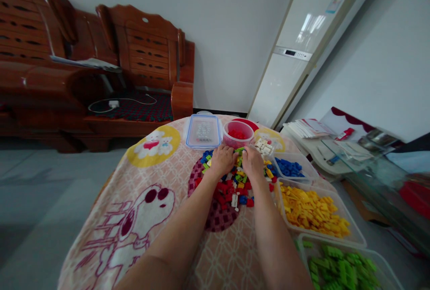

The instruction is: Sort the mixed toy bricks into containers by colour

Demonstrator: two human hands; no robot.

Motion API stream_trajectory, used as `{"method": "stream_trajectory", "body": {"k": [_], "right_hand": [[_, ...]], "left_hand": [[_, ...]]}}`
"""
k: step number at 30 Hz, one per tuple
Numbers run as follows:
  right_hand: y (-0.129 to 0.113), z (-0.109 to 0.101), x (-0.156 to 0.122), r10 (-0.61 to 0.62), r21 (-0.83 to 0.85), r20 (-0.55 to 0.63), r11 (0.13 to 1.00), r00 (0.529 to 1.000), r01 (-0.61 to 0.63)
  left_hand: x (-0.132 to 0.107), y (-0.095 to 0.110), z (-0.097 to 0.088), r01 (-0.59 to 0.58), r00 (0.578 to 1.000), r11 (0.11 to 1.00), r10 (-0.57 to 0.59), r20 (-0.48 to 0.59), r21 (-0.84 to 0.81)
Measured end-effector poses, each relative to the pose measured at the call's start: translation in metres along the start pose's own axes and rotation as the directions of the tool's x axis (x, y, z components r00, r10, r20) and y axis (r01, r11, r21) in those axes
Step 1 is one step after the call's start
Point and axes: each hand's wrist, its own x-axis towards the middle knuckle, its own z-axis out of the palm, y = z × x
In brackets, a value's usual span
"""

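Note:
A heap of small mixed-colour building bricks [235,187] lies on the patterned cloth of a table [151,218]. My left hand [222,159] rests on the far part of the heap, fingers curled down into the bricks. Close beside it, my right hand [252,161] also has its fingers bent into the bricks, near a green piece. Their fingertips are hidden, and what either holds cannot be made out. Just beyond the hands stands a round clear tub of red bricks [238,134].
A lidded clear box [203,131] sits at the table's far edge. Along the right are open trays of blue bricks [289,167], yellow bricks [314,211] and green bricks [339,268]. A wooden sofa [101,70] stands behind, a tall white appliance [295,48] to the right.

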Motion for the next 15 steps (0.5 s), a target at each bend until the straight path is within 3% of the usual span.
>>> {"method": "stream_trajectory", "body": {"k": [7, 15], "right_hand": [[-0.003, 0.011, 0.006, 0.012, -0.194, 0.104, 0.981, 0.994, 0.009], [-0.011, 0.004, -0.027, 0.041, -0.125, 0.1, 0.992, 0.994, -0.029]], "left_hand": [[0.0, 0.001, -0.002, -0.026, 0.999, 0.999, 0.027, 0.041, -0.026], [0.002, -0.005, -0.027, -0.104, 0.974, 0.994, 0.111, 0.197, -0.043]]}}
